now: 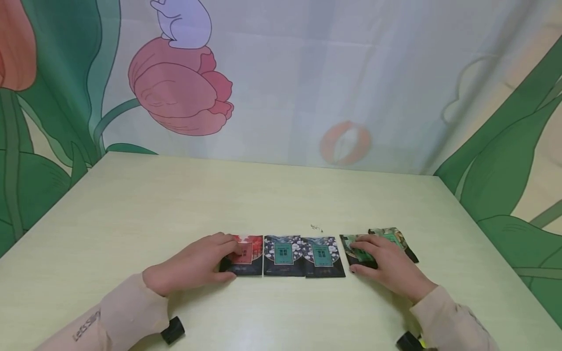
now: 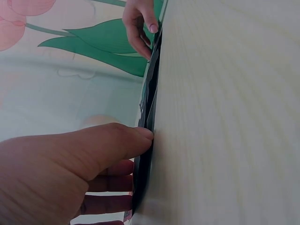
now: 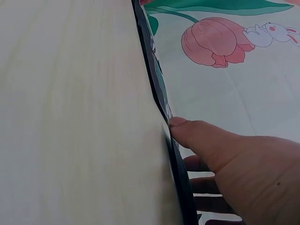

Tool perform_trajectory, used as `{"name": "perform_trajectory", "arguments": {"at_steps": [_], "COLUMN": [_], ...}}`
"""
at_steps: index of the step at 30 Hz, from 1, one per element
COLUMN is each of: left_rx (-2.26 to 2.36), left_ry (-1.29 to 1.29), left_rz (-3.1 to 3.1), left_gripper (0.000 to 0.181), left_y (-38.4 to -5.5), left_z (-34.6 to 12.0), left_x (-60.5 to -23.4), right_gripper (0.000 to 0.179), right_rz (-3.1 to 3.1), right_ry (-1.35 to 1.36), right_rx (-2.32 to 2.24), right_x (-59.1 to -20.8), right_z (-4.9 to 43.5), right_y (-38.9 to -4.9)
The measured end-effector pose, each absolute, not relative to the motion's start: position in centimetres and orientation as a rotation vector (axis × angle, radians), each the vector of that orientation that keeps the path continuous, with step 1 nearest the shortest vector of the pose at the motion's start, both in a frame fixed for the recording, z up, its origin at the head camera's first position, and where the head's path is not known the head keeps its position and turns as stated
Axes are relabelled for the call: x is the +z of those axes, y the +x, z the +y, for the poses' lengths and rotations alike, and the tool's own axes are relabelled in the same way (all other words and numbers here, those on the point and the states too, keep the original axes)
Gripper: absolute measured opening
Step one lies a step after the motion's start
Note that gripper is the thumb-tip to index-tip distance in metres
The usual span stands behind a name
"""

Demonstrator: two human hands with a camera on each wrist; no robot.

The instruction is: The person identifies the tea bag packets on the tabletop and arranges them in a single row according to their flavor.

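My left hand point(image 1: 197, 261) rests on the red-and-black sachet point(image 1: 252, 257) at the left end of a row, thumb at its near edge and fingers over its left part. Beside it lie a dark sachet with white blossoms and a teal label point(image 1: 283, 253) and a matching blossom sachet point(image 1: 322, 255), whose edges overlap. At the right, my right hand point(image 1: 391, 268) touches a green-and-black sachet point(image 1: 363, 255), its thumb by the near edge; the palm side is hidden. Another green sachet point(image 1: 393, 236) lies tilted behind that hand, partly covered. In the left wrist view, the left thumb point(image 2: 140, 133) meets the sachet edge.
The sachets lie flat on a pale wooden table point(image 1: 281, 312). A printed curtain point(image 1: 281, 97) with tulips and leaves hangs behind the table's far edge. A small dark mark point(image 1: 316, 227) is on the tabletop behind the row. Dark wrist devices sit below both sleeves.
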State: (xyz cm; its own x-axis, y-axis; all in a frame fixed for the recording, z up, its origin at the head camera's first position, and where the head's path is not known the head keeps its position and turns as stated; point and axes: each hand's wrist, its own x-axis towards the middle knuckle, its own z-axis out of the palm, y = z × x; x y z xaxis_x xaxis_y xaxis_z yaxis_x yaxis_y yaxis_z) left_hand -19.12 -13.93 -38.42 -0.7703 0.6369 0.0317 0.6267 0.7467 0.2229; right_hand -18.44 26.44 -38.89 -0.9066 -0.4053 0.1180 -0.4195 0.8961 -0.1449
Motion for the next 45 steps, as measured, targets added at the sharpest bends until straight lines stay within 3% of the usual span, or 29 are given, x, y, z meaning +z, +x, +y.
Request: {"name": "perform_trajectory", "arguments": {"at_steps": [45], "left_rx": [0.387], "left_ry": [0.971], "left_rz": [2.87], "left_gripper": [0.046], "left_y": [-19.1], "left_z": [-13.8], "left_x": [-38.1], "right_gripper": [0.053], "right_rz": [-2.98], "right_ry": [0.624], "right_rx": [0.318], "right_x": [-39.1], "right_z": [25.3], "right_y": [-18.0]}}
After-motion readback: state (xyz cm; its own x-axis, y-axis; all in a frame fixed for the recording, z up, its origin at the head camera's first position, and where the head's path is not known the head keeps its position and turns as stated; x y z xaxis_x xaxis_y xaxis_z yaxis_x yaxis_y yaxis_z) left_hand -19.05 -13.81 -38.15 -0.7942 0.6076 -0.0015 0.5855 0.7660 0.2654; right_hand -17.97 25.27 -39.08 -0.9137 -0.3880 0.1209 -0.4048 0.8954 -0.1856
